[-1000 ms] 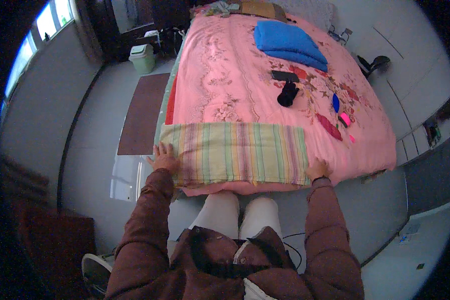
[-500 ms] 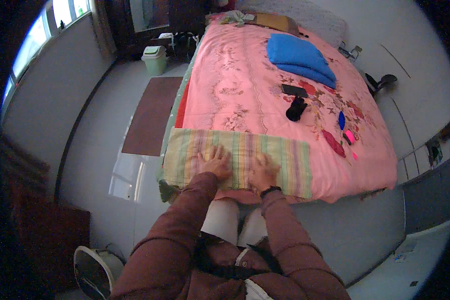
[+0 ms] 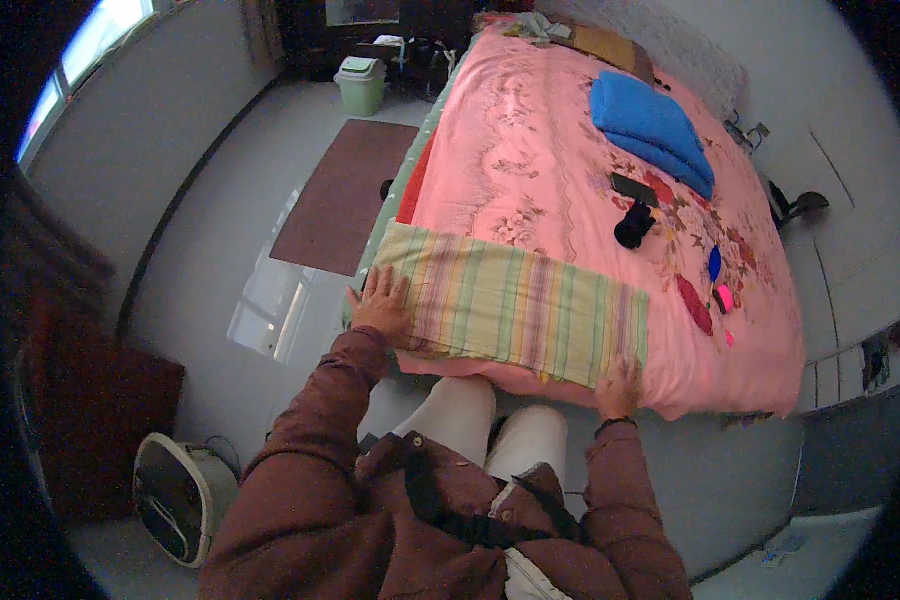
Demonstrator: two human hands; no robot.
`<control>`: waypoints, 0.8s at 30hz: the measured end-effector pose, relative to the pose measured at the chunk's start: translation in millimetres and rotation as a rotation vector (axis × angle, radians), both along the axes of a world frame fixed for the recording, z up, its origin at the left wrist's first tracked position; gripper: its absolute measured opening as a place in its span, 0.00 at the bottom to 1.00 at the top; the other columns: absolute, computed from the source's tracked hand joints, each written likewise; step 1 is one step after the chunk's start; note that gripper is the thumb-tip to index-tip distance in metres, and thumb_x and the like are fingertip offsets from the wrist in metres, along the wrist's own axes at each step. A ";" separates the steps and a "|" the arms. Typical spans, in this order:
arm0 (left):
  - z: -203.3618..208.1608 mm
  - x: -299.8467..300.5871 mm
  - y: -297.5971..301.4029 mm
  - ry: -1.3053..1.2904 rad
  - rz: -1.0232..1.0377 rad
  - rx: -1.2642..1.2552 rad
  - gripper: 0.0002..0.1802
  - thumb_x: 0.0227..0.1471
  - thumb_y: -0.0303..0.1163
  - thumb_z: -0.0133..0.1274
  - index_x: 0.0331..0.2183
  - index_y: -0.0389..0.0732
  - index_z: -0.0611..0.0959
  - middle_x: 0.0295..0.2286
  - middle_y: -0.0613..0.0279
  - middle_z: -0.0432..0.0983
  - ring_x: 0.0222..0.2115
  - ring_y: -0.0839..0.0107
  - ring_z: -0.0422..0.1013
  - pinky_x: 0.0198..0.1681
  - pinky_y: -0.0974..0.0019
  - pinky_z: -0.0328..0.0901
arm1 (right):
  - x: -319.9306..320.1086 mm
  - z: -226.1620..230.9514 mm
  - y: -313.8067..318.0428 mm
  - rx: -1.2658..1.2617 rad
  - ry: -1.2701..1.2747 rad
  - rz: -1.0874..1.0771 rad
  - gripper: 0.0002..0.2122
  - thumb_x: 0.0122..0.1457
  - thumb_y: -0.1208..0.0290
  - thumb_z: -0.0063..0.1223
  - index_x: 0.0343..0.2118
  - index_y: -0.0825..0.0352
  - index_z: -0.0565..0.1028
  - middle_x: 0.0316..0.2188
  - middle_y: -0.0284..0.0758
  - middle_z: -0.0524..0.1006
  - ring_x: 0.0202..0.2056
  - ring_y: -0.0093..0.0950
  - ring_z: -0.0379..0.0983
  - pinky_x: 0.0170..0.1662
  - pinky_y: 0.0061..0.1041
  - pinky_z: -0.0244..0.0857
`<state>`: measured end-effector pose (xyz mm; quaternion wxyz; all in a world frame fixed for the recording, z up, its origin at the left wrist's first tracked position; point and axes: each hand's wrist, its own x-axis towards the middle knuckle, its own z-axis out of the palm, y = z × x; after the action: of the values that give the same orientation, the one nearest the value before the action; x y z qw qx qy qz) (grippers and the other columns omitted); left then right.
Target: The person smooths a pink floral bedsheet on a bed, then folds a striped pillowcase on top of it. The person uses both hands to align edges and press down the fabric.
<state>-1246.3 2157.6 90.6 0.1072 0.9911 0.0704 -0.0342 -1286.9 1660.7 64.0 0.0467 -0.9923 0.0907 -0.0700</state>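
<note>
A folded striped cloth in yellow, green and purple lies flat along the near edge of a bed with a pink flowered cover. My left hand rests on the cloth's left end, its fingers spread and nothing held. At the near right corner of the cloth is my right hand. Its fingers stretch forward over the corner and look flat, though slightly blurred.
On the bed lie a folded blue blanket, a black phone-like slab, a black bundle and small blue, red and pink items. A pale green bin and a brown mat are left. A lidded bin-like container stands near left.
My hands have moved apart from the cloth's middle, the left to its left end, the right to its near right corner. The view has shifted and tilted.
</note>
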 end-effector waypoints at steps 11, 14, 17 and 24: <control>13.3 19.2 -5.4 -0.152 0.030 0.047 0.32 0.49 0.37 0.50 0.57 0.42 0.71 0.64 0.46 0.54 0.67 0.50 0.47 0.62 0.25 0.41 | 16.3 18.8 16.7 0.204 -0.266 -0.164 0.15 0.53 0.71 0.52 0.43 0.71 0.77 0.41 0.54 0.76 0.42 0.52 0.73 0.49 0.42 0.67; 9.0 33.4 -79.5 -0.289 -0.171 -0.129 0.31 0.51 0.41 0.51 0.57 0.44 0.73 0.64 0.50 0.55 0.67 0.50 0.47 0.60 0.24 0.44 | 37.9 24.1 99.4 0.080 -0.373 0.231 0.18 0.53 0.70 0.52 0.48 0.69 0.75 0.50 0.50 0.72 0.49 0.50 0.70 0.53 0.45 0.64; -0.4 30.1 -146.9 -0.194 -0.329 -0.055 0.33 0.54 0.45 0.49 0.60 0.46 0.69 0.64 0.52 0.54 0.67 0.52 0.48 0.60 0.24 0.42 | 42.0 36.9 160.3 0.052 -0.163 0.513 0.37 0.50 0.48 0.56 0.59 0.68 0.67 0.62 0.50 0.59 0.62 0.50 0.55 0.59 0.65 0.45; -23.5 10.5 -146.6 -0.308 -0.475 -0.083 0.34 0.58 0.51 0.46 0.62 0.48 0.66 0.65 0.54 0.53 0.67 0.55 0.47 0.62 0.25 0.35 | 29.1 40.1 161.7 -0.107 -0.018 0.486 0.33 0.55 0.50 0.49 0.62 0.63 0.65 0.66 0.43 0.57 0.68 0.44 0.48 0.65 0.66 0.34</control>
<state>-1235.8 2011.1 67.1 0.1460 0.9682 -0.1825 0.0895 -1257.8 1822.4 104.1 0.0102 -0.9854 -0.1549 -0.0704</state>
